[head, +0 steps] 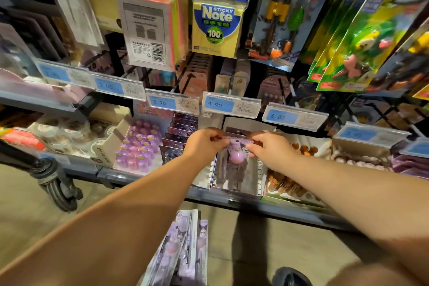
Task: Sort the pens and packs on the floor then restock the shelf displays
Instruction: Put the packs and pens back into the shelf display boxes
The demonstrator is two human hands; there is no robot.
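A purple pen pack (235, 154) with a pink ball on it stands upright in a white display box (257, 183) on the lower shelf. My left hand (204, 144) pinches the pack's top left corner. My right hand (269, 148) pinches its top right corner. Both arms reach forward over the shelf edge. On the floor below lie several more purple pen packs (183, 248), overlapping, near the bottom middle of the view.
Left of the box stand purple card packs (178, 137) and a tray of small purple bottles (139, 146). A box of orange-topped pens (292, 181) sits to the right. Price tags (231, 104) and hanging sticky notes (216, 25) overhang the shelf. A trolley wheel (58, 183) is at left.
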